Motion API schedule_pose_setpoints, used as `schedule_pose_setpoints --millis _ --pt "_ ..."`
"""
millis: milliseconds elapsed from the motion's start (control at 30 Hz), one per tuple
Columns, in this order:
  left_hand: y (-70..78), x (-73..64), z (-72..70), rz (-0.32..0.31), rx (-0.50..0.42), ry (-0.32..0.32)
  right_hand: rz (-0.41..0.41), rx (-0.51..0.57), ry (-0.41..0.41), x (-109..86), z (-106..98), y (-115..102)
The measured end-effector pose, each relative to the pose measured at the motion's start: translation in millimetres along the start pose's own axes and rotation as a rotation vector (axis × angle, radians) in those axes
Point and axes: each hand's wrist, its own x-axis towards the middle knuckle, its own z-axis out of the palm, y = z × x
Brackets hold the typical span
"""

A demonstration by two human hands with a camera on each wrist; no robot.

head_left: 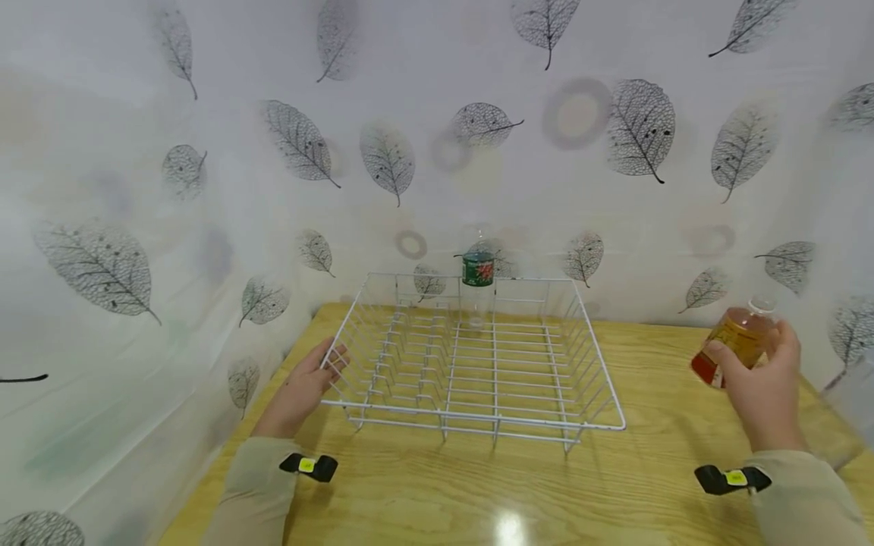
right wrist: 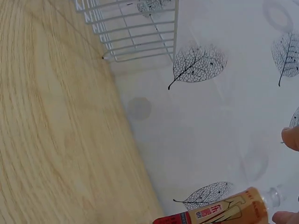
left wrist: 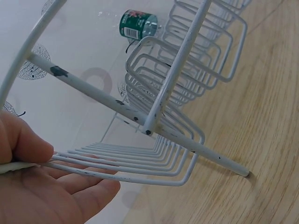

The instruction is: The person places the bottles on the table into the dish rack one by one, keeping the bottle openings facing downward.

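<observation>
A white wire dish rack (head_left: 519, 417) stands on the wooden table. My left hand (head_left: 309, 387) grips its left side, and in the left wrist view the thumb (left wrist: 35, 148) lies over the rim while the fingers reach under the side wires. Well to the right of the rack, my right hand (head_left: 768, 387) holds a plastic bottle (head_left: 740, 337) with an orange-yellow and red label. That bottle leans, its clear neck toward the upper right. Toward the rack's back, a clear bottle (head_left: 478, 269) with a green label stands upright. The right wrist view shows only some fingertips.
The light wooden table (head_left: 423, 485) meets a white leaf-patterned covering (head_left: 437, 182) at the back and left. Something of clear plastic (head_left: 836, 425) sits at the far right edge. Upright wire dividers (head_left: 410, 349) fill the rack's left part.
</observation>
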Motion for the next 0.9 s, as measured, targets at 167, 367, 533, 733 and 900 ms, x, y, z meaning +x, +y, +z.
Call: schedule_pose_setpoints --millis 167,367,533,733,900 --pt "0.8 0.3 -0.6 0.004 -0.004 0.007 0.145 0.1 0.017 11.3 -1.2 11.8" --pt "0.5 1.0 -0.7 0.0 -0.01 0.011 0.216 0.184 0.02 28.7 0.2 24.3" --pt "-0.8 0.4 -0.3 -0.005 -0.026 0.004 0.191 0.193 -0.019 42.1 -0.6 44.3" --pt "-2.0 0.5 -0.2 -0.007 -0.016 0.012 0.203 0.111 -0.054 51.7 -0.6 62.9" --pt "-1.3 1.6 -0.9 -0.008 -0.013 0.016 0.214 0.11 -0.079 55.3 -1.4 73.2"
